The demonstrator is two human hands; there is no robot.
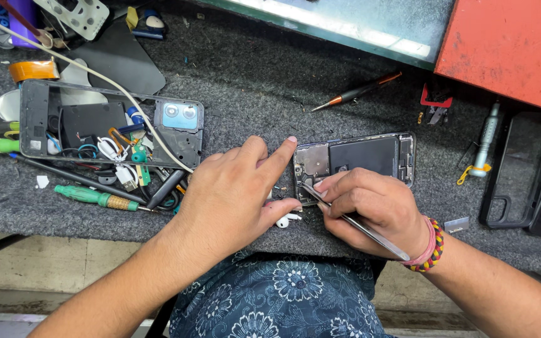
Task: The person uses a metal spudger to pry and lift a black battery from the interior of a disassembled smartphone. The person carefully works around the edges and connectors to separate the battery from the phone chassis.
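Opened smartphone [361, 159] lies flat on the grey felt surface [252, 94], back cover off, dark battery and metal shielding exposed. It sits near the front edge of the surface, just ahead of the person's lap.

Left hand [236, 191]: index finger stretched out, its tip touching the phone's left end near the top corner. Thumb runs along the surface below, toward the phone's lower left corner. The other fingers are curled under; the hand holds nothing, only steadies the phone.

Right hand [374, 206]: fingers together, clamped on metal tweezers [358, 222] in a pen-like grip. The tweezer tips point up-left into the lower left part of the phone's interior; the long end runs back over the wrist, beside a beaded wristband [430, 247]. What the tips touch is too small to tell.

A small white earbud [285, 219] lies on the surface between the two hands, just below the left thumb.

Around: second dismantled phone frame [111, 125] with a blue camera module, well to the left, with loose parts and cables heaped on it. White cable [95, 75] crosses it. Green-handled screwdriver [98, 198] lies below it. Orange-tipped screwdriver [358, 92] lies behind the opened phone. Black phone case [515, 169] at far right, grey-handled tool [486, 134] beside it. Red metal box [508, 44] at upper right.
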